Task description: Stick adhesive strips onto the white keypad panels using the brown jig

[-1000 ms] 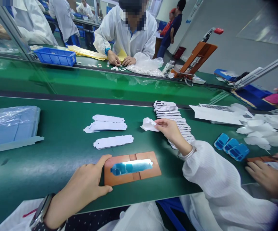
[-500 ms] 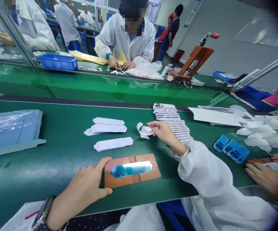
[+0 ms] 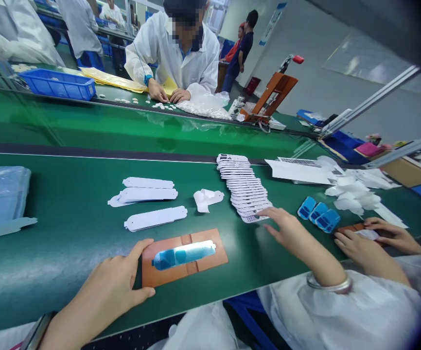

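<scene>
Paper curl [image 3: 203, 198] lies released on table [image 3: 68, 194]; right hand [image 3: 287, 231], fingers parted, has reached card stack [image 3: 245, 187]; left hand [image 3: 110, 282] stays spread against orange plate [image 3: 210, 261].

Head-worn view, facing forward and down

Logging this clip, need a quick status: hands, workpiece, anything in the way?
Left hand gripping orange plate's left end. Right hand at fanned white stack, fingertips at near end. Shiny blue strip on plate, nothing over it.
</scene>
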Motion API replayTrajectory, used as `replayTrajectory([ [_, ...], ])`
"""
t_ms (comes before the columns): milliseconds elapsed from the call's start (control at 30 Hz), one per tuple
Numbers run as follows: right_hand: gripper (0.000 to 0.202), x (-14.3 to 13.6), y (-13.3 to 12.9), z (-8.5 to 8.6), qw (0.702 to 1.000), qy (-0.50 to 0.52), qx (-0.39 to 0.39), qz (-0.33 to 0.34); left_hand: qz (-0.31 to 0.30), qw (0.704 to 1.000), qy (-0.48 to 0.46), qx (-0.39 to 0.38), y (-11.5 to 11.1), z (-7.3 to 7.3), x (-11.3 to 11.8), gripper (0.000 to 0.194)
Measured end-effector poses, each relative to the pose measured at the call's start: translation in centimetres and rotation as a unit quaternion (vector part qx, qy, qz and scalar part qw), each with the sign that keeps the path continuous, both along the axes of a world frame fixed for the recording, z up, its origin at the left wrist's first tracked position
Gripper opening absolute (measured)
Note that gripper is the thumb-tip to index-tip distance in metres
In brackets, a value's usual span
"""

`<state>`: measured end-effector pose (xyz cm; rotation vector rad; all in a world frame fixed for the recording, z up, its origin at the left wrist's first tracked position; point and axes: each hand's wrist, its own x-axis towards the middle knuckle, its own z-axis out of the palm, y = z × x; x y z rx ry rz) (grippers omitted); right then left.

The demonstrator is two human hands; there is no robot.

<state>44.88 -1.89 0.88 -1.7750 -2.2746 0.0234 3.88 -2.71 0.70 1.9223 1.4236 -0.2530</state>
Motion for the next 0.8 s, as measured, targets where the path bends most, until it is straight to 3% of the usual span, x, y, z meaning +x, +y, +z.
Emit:
replayTrajectory([
  [167, 0.032, -1.8, -1.3, -2.7, 1.000, 0.027, 0.014, 0.005, 0.007, 1.000, 0.010, 0.003, -0.1, 0.4, 0.1, 0.070],
  [333, 0.031, -3.3, -1.8, -2.4, 0.994, 0.093, 0.013, 0.051, 0.019, 1.000, 0.013, 0.000, -0.2, 1.2, 0.4, 0.070],
  [533, 0.020, -4.9, -3.4, -1.3, 0.984, 0.152, -0.048, 0.085, 0.037, 0.999, 0.007, 0.002, -0.8, 0.2, -0.7, 0.068],
  [633, 0.005, -4.8, -4.5, -1.3, 0.988, 0.144, -0.049, 0.017, 0.040, 0.999, 0.002, 0.012, -1.1, -0.1, -1.5, 0.067],
  [800, 0.032, -3.3, -5.3, -2.8, 0.992, 0.091, -0.028, -0.085, 0.038, 0.999, 0.000, 0.003, -1.2, 0.1, -1.7, 0.065],
])
